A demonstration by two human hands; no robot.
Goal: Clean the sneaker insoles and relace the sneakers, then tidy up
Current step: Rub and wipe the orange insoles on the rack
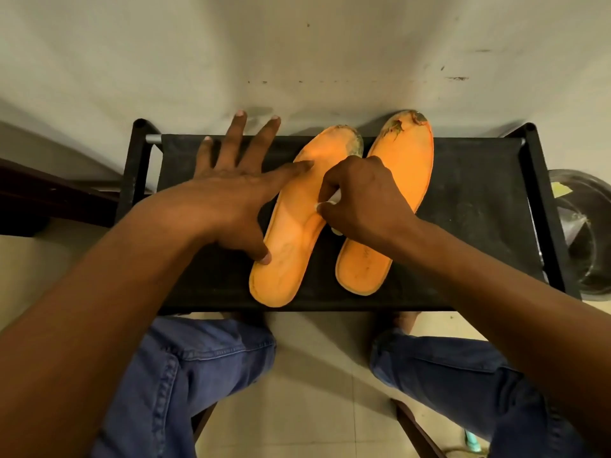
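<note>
A: Where the black surface (pixel 463 226) stands against the pale wall, what is seen on it?

B: Two orange insoles are laid side by side on it, with the toes pointed at the wall. The left insole (pixel 291 233) is nearer the middle, and the right insole (pixel 396 180) is just beside it. Dark dirt is seen at the toe ends of both.

A: How is the left hand (pixel 228 196) held?

B: It is spread wide and flat. The thumb is pressed on the heel part of the left insole, and the first finger is laid across its upper part. The other fingers are stretched out over the black surface toward the wall.

A: And the right hand (pixel 360 196)?

B: Its fingers are curled, and a small white thing (pixel 334 200) is pinched in them. The white thing is held down against the middle of the left insole. What it is cannot be told, because most of it is hidden by the hand. Part of the right insole is covered by that hand and wrist too.

A: What else is seen?

B: A round glass bowl (pixel 585 233) is set on the floor to the right of the surface, with a bit of yellow at its rim. Two knees in blue jeans (pixel 198 365) are seen below, close to the front edge of the surface. A pale tiled floor (pixel 317 375) is seen between them.
</note>
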